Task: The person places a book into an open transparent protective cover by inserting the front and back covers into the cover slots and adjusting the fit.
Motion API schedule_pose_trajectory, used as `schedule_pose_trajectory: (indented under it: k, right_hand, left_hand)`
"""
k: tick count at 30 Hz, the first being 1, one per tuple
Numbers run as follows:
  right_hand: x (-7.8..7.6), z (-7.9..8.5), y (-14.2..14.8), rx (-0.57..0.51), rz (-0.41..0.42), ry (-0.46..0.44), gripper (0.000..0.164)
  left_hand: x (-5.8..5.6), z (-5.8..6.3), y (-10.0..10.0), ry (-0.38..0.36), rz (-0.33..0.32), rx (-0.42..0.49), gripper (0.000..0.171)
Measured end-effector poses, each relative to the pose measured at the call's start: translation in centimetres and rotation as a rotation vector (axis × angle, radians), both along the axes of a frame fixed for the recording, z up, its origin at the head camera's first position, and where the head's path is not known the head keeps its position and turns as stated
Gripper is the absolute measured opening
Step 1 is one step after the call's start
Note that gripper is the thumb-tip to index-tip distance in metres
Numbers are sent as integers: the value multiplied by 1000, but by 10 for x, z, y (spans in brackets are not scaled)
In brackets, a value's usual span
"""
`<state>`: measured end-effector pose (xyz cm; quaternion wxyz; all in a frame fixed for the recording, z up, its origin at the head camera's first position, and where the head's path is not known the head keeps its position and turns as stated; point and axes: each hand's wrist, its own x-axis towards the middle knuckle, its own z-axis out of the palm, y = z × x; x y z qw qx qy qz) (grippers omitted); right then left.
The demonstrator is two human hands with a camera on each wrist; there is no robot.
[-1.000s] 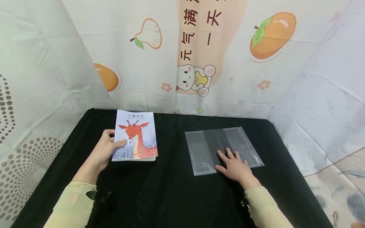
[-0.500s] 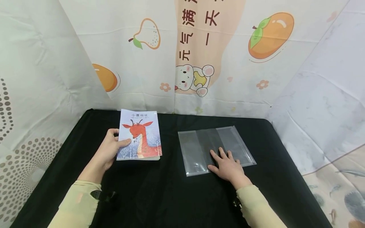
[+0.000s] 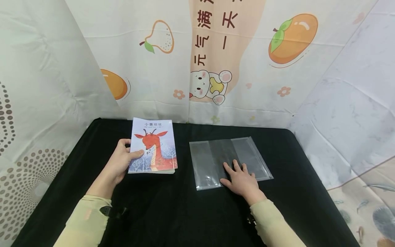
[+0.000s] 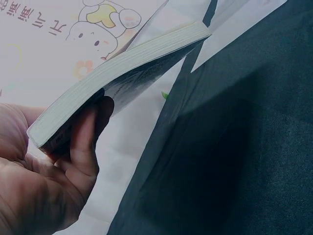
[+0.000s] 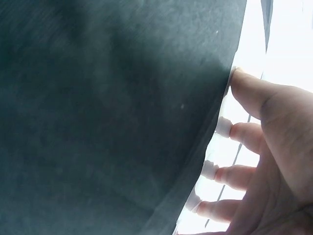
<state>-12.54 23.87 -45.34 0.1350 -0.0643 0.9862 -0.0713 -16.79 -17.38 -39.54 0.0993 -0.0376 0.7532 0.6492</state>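
My left hand (image 3: 118, 161) grips a paperback book (image 3: 154, 147) by its left edge, thumb on the front cover. That cover shows a red deer among pale trees on a light blue ground. In the left wrist view the book (image 4: 122, 68) is raised off the cloth, its page edges facing the camera and the curled fingers (image 4: 85, 142) underneath. On the right, a clear plastic book cover (image 3: 202, 163) with folded side flaps lies flat. My right hand (image 3: 242, 181) rests on its lower middle, fingers spread. The right wrist view shows those fingertips (image 5: 239, 132) from the palm side.
Black cloth (image 3: 179, 212) covers the table. Behind it hangs a white curtain (image 3: 123, 51) printed with fruit and a bear, and more hanging cloth (image 3: 339, 103) closes the right side. Dark wrist straps show at both yellow-green sleeves (image 3: 83, 219).
The book has moved right in my left hand. Under my right hand, the plastic cover has slid left, so the two are closer together. The head view has shifted slightly.
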Motion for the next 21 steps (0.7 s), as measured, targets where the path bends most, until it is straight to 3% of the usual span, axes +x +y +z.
schedule_pose_trajectory:
  k: [21]
  right_hand:
    - [-2, -4, -26, 45, 3, 29, 69]
  left_hand:
    - [3, 5, 7, -10, -7, 46, 63]
